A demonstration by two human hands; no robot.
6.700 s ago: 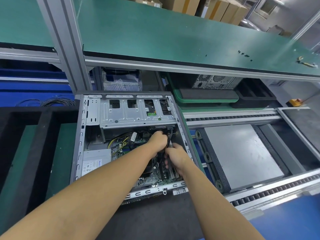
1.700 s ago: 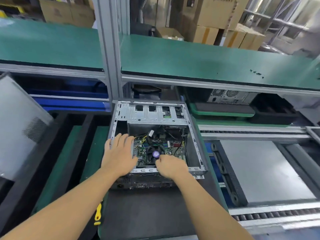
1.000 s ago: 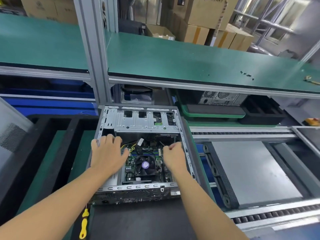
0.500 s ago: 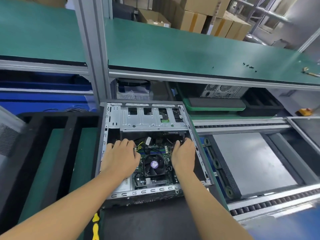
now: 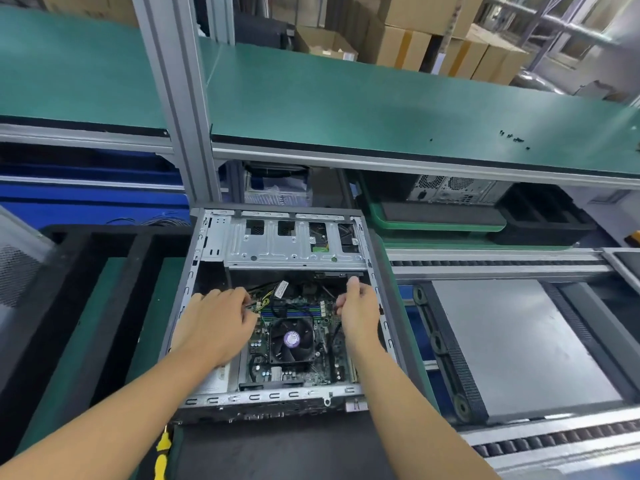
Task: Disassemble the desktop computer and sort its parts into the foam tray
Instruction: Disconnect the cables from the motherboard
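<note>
green shelving (image 5: 381,105) on aluminium framing spans the upper frame, with cardboard boxes (image 5: 401,43) stacked behind it. black foam tray (image 5: 114,306), with long compartments over a green base, fills the left side of the frame. grey plate (image 5: 512,341) lies on the conveyor at right. desktop computer (image 5: 277,396) lies on its side at centre frame on the dark tabletop (image 5: 277,452), side panel off, interior facing up, just beside the right edge of the tray. drive cage (image 5: 277,251) occupies the upper part of the chassis. motherboard (image 5: 259,368) sits below it.

left hand (image 5: 218,327) is inside the chassis at the left edge of the board, fingers bent down into the cables (image 5: 265,299); whether it grips them cannot be told. right hand (image 5: 360,313) is at the right edge of the board, fingers curled, thumb raised toward the underside of the cage; what it holds cannot be told.

cooler fan (image 5: 292,339) sits between the two hands. yellow screwdriver (image 5: 162,455) lies at lower left, below the chassis.
</note>
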